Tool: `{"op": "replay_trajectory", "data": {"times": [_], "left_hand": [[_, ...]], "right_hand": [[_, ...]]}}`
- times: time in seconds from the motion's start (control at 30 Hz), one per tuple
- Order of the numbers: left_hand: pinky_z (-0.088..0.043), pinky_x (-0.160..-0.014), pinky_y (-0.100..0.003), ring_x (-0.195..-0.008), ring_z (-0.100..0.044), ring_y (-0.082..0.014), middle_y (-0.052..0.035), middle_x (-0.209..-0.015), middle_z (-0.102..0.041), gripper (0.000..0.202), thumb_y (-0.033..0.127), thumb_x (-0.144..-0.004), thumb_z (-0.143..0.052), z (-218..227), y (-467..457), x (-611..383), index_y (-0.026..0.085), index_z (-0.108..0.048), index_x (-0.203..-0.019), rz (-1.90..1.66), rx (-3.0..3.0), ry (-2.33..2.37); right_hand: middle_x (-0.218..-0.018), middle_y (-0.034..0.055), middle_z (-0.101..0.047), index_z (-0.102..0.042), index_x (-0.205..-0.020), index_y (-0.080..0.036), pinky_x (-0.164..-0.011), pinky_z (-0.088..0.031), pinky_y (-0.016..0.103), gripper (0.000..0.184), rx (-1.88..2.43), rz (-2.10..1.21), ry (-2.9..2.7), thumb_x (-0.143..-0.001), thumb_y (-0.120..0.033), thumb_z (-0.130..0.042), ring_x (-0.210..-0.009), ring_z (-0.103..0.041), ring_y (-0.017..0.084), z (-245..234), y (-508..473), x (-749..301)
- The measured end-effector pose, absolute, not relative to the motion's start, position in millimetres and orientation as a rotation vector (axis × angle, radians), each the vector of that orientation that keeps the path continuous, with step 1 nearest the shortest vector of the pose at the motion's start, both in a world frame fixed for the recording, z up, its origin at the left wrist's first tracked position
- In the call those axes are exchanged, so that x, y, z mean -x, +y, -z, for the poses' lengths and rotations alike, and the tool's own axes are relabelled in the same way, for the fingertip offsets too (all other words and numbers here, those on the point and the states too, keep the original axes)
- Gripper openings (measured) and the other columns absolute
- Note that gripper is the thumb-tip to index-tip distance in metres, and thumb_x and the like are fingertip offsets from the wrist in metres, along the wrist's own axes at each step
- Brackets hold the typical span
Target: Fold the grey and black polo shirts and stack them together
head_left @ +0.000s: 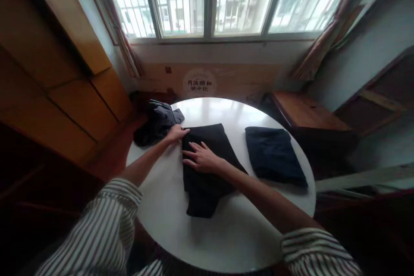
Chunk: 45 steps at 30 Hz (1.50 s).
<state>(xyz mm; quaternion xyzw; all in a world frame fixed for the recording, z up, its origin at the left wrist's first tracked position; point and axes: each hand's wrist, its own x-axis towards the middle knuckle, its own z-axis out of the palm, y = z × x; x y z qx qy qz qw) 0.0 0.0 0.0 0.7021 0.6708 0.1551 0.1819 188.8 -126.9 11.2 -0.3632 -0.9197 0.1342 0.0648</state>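
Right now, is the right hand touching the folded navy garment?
No, the right hand lies on the black garment, and the folded navy garment sits apart from it.

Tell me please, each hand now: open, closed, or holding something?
Left hand: at the black garment's edge; cannot tell if it grips.
Right hand: open, flat on the garment.

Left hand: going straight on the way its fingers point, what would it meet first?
The black folded garment: the left hand's fingertips already sit at or against its upper corner, though the exact contact is hard to judge from this view.
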Motion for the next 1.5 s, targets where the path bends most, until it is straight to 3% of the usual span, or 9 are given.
{"op": "replay_trajectory", "data": {"times": [0.23,0.5,0.67,0.8,0.93,1.17,1.3,1.4,1.5], "left_hand": [[-0.036,-0.055,-0.024,-0.062,-0.060,-0.0179,-0.0039,-0.055,-0.060,0.047,0.047,-0.089,-0.053,-3.7,-3.7,12.5,0.012,-0.070,-0.063,-0.428,-1.998,1.906],[-0.048,-0.080,-0.033,-0.092,-0.067,-0.0299,-0.0176,-0.093,-0.071,0.032,0.040,-0.088,-0.063,-15.0,-21.1,10.4,0.010,-0.072,-0.089,-0.359,-2.055,2.081],[-0.038,-0.110,-0.039,-0.127,-0.053,-0.0262,-0.0152,-0.134,-0.059,0.038,0.034,-0.100,-0.043,-9.9,-34.3,-36.8,0.017,-0.059,-0.130,-0.469,-2.652,1.509],[-0.019,-0.117,-0.059,-0.149,-0.023,-0.0289,-0.0063,-0.161,-0.028,0.054,0.046,-0.103,-0.032,6.0,-27.3,-58.4,0.027,-0.033,-0.153,-0.104,-2.690,1.253],[-0.010,-0.115,-0.067,-0.151,-0.015,-0.0290,-0.0022,-0.164,-0.016,0.056,0.047,-0.103,-0.023,14.7,-12.5,-61.3,0.031,-0.020,-0.157,-0.008,-2.651,1.311],[-0.010,-0.113,-0.070,-0.151,-0.014,-0.0311,-0.0008,-0.165,-0.014,0.056,0.048,-0.103,-0.022,12.1,0.6,-65.0,0.034,-0.018,-0.157,0.042,-2.636,1.311],[-0.008,-0.113,-0.070,-0.151,-0.014,-0.0296,-0.0001,-0.164,-0.016,0.053,0.044,-0.103,-0.025,6.1,-3.7,-65.1,0.034,-0.023,-0.156,0.012,-2.606,1.289],[-0.011,-0.116,-0.067,-0.150,-0.020,-0.0269,-0.0023,-0.161,-0.029,0.049,0.036,-0.103,-0.029,1.5,-20.6,-59.7,0.031,-0.034,-0.151,-0.164,-2.606,1.325],[-0.021,-0.118,-0.058,-0.144,-0.033,-0.0258,-0.0077,-0.153,-0.044,0.044,0.032,-0.101,-0.035,1.0,-40.8,-43.7,0.023,-0.048,-0.142,-0.432,-2.609,1.416]], "right_hand": [[-0.165,0.0115,-0.010,-0.044,-0.149,-0.033,-0.119,-0.013,0.052,0.060,0.911,-0.456,-2.743,-0.098,-0.064,-0.037,-0.151,-0.010,0.033,0.8,-156.1,-192.1],[-0.165,0.0092,-0.017,-0.047,-0.147,-0.033,-0.118,-0.016,0.053,0.060,0.871,-0.445,-2.766,-0.096,-0.064,-0.040,-0.150,-0.015,0.033,-2.6,-159.6,-195.3],[-0.162,0.0119,-0.025,-0.043,-0.149,-0.033,-0.118,-0.017,0.053,0.060,0.898,-0.401,-2.726,-0.098,-0.063,-0.038,-0.148,-0.022,0.034,-2.2,-163.3,-192.6],[-0.162,0.0150,-0.023,-0.050,-0.145,-0.030,-0.117,-0.015,0.058,0.064,0.876,-0.430,-2.731,-0.093,-0.068,-0.044,-0.147,-0.018,0.041,-1.4,-176.3,-190.6],[-0.162,0.0154,-0.022,-0.053,-0.143,-0.028,-0.115,-0.013,0.063,0.070,0.731,-0.601,-2.796,-0.088,-0.072,-0.049,-0.148,-0.007,0.044,-6.9,-196.9,-187.2],[-0.153,0.0183,-0.041,-0.059,-0.136,-0.025,-0.111,-0.010,0.073,0.055,0.411,-0.763,-2.920,-0.095,-0.059,-0.049,-0.145,-0.028,0.037,-32.9,-213.8,-179.1],[-0.127,0.0105,-0.067,-0.062,-0.131,-0.021,-0.112,-0.034,0.051,0.040,0.353,-1.032,-2.778,-0.102,-0.043,-0.044,-0.119,-0.060,0.024,-55.3,-203.7,-186.5],[-0.116,0.0104,-0.071,-0.068,-0.120,-0.017,-0.094,-0.049,0.034,0.033,0.607,-0.818,-2.613,-0.101,-0.033,-0.046,-0.105,-0.066,0.021,-56.7,-186.8,-209.8],[-0.106,0.0103,-0.071,-0.072,-0.108,-0.017,-0.090,-0.050,0.035,0.024,0.923,-0.537,-2.472,-0.097,-0.026,-0.053,-0.099,-0.066,0.022,-43.5,-160.8,-247.4]]}}
